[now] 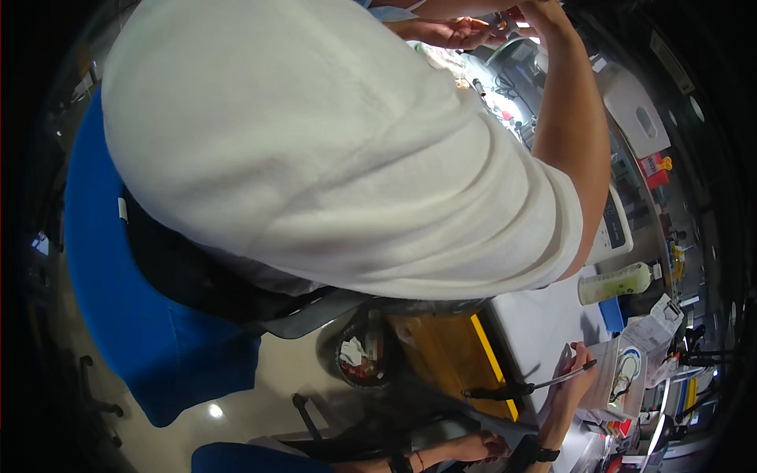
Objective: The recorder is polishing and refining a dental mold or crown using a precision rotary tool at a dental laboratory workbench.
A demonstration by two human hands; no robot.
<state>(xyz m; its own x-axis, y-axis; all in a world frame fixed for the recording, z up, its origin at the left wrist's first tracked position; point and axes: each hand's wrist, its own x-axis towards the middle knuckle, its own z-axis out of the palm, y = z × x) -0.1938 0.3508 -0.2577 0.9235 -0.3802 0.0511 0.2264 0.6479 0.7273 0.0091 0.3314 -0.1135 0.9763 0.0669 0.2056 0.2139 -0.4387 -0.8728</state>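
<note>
My left hand (479, 447), with a black band and a thin bracelet at the wrist, is low in the picture. Its fingers are curled beside a dark object, and what they hold is too dark to name. My right hand (578, 377), with a black wristband, reaches over the white table beside a clear plastic box (611, 370). A slim tool (501, 392) with a black handle and pale shaft crosses in front of that hand. Whether the fingers grip it is unclear. Inside the box sits a coil of white cable (628, 370).
A co-worker in a white shirt (339, 158) fills the middle, seated in a blue chair (95, 260), both hands (473, 31) at a lit bench. A green-white bottle (615, 284), a boxy device (615, 225) and a yellow-edged drawer (449, 355) are nearby. A waste bin (378, 378) stands on the floor.
</note>
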